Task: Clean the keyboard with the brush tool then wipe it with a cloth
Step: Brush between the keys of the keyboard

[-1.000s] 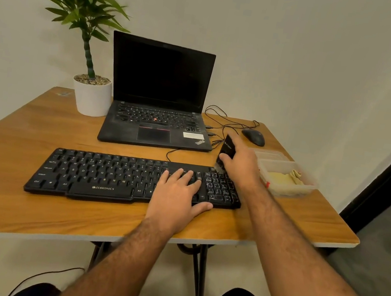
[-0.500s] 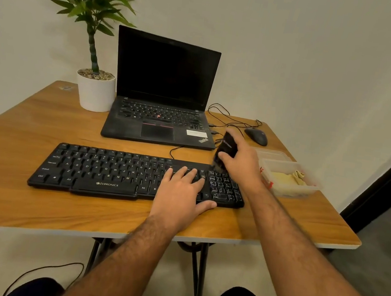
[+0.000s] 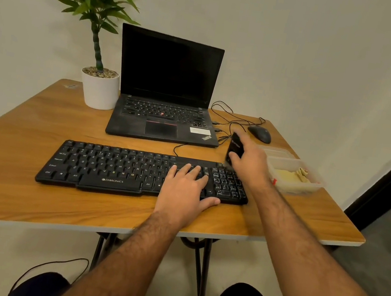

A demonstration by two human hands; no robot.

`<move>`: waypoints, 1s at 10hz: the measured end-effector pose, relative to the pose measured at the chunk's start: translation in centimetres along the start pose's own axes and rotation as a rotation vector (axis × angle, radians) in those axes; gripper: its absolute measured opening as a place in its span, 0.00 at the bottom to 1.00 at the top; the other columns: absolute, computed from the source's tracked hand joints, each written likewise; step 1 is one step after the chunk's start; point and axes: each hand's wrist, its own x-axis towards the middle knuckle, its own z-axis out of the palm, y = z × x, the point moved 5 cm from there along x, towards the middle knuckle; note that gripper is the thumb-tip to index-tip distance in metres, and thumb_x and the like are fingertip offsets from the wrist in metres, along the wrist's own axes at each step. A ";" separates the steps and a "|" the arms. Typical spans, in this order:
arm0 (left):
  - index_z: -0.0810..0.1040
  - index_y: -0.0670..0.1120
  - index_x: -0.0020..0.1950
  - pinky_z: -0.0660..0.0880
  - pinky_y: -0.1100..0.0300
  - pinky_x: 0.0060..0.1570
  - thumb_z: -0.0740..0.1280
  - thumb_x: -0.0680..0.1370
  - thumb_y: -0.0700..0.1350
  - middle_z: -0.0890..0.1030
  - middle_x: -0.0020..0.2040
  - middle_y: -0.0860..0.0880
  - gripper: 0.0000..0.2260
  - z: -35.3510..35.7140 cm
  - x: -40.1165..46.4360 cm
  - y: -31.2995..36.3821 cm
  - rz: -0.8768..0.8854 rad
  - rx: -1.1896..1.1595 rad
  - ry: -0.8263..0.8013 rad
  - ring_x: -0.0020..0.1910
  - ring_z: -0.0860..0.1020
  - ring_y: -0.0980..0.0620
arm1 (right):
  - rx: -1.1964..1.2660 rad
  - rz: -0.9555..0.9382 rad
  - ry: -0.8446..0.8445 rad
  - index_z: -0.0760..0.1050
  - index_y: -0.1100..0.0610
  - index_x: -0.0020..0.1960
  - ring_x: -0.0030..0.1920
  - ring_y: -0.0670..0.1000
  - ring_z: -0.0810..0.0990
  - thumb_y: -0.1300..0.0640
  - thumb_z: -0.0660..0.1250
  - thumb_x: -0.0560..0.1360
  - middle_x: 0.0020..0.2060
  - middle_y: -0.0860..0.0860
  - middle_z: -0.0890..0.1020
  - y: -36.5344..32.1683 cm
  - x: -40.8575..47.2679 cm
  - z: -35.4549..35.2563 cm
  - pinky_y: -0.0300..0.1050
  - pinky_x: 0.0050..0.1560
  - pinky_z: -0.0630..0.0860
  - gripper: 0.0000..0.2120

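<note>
A black keyboard (image 3: 110,168) lies across the front of the wooden table (image 3: 27,128). My left hand (image 3: 186,192) rests flat on its right half, fingers spread over the keys, thumb at the front edge. My right hand (image 3: 250,163) grips a small black brush tool (image 3: 235,148) at the keyboard's far right corner, above the number pad. The brush's bristle end is hidden by my fingers. A yellow cloth (image 3: 291,176) lies in a clear plastic container (image 3: 315,184) just right of my right hand.
An open black laptop (image 3: 165,87) stands behind the keyboard, with a potted plant (image 3: 97,87) to its left. A black mouse (image 3: 260,133) and loose cables (image 3: 229,120) lie at the back right. The table's right edge is close to the container.
The view has shifted slightly. My right hand with the brush has lifted a little toward the keyboard's far right corner. My left hand has stayed on the keys.
</note>
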 end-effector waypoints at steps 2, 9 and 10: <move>0.64 0.54 0.78 0.47 0.44 0.78 0.52 0.78 0.71 0.61 0.80 0.49 0.34 0.1 0.0 0.0 -0.003 -0.002 -0.008 0.80 0.54 0.48 | 0.127 0.033 -0.003 0.64 0.40 0.73 0.61 0.49 0.77 0.61 0.70 0.76 0.64 0.50 0.77 0.1 0.3 -0.1 0.47 0.57 0.79 0.32; 0.64 0.54 0.78 0.48 0.44 0.78 0.51 0.78 0.72 0.61 0.80 0.50 0.34 0.0 0.0 0.0 -0.007 0.004 -0.010 0.79 0.55 0.48 | 0.102 0.082 0.091 0.64 0.43 0.75 0.63 0.51 0.77 0.61 0.69 0.76 0.65 0.52 0.77 0.2 0.4 -1.6 0.51 0.62 0.77 0.32; 0.64 0.54 0.78 0.48 0.44 0.78 0.52 0.78 0.71 0.61 0.80 0.49 0.34 0.0 0.0 0.0 -0.002 0.003 0.003 0.79 0.55 0.48 | 0.157 0.040 -0.011 0.61 0.37 0.73 0.62 0.50 0.77 0.58 0.70 0.76 0.66 0.50 0.76 -1.2 -0.1 -0.2 0.54 0.60 0.79 0.32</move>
